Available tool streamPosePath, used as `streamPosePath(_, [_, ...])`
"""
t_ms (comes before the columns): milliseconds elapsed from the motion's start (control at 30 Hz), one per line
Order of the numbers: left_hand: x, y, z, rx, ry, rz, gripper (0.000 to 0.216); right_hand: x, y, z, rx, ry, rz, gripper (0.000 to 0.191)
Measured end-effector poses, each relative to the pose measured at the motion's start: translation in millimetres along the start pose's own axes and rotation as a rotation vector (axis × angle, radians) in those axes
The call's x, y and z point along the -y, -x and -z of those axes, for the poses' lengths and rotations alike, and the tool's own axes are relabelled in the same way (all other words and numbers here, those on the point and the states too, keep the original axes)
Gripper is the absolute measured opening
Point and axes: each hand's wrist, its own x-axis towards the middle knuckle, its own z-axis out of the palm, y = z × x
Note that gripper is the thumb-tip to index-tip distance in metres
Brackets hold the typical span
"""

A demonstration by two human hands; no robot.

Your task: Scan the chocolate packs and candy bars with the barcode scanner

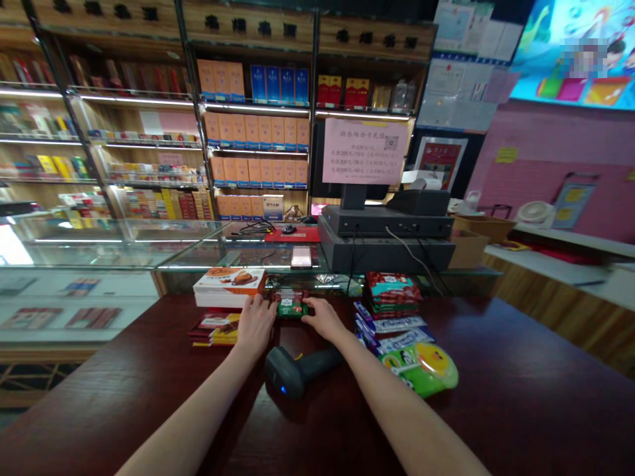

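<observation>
A green and brown snack packet (290, 305) lies on the dark counter between my hands. My right hand (325, 318) has its fingers bent onto the packet's right edge. At the packet's left edge is my left hand (256, 324), its fingers a little apart and curved down. Just left of it stand white and orange boxes (231, 285), with red and yellow packets (215, 330) in front of them. Nearer to me, a black barcode scanner (297, 373) with a blue light lies partly under my right forearm.
Right of my hands lie stacked red-brown packets (393, 294), purple-blue wrapped bars (404, 330) and a green wipes pack (421, 367) with a yellow lid. Behind stand a cash register (387, 241) with a paper-covered monitor (364, 152), a glass showcase (191, 254) and product shelves (255, 149).
</observation>
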Motion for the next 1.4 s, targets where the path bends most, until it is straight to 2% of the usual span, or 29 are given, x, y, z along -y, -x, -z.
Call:
streamPosePath(167, [-1,1,-4,0.007,-0.005,0.006,0.039,1,1,2,0.002,0.050,0.000,0.044])
streamPosePath(400, [-1,4,-13,-0.085,0.083,-0.012,0.042,6,1,3,0.005,0.100,0.013,0.041])
streamPosePath(500, [0,5,-15,-0.074,0.120,-0.048,0.034,6,1,3,0.002,0.109,0.027,0.039])
streamPosePath(667, [4,4,-14,-0.071,0.123,-0.029,0.030,7,0,3,-0.019,0.105,0.042,0.041])
streamPosePath(1400, [6,4,-20,-0.086,0.122,-0.035,0.030,15,7,7,0.014,0.229,-0.033,0.031])
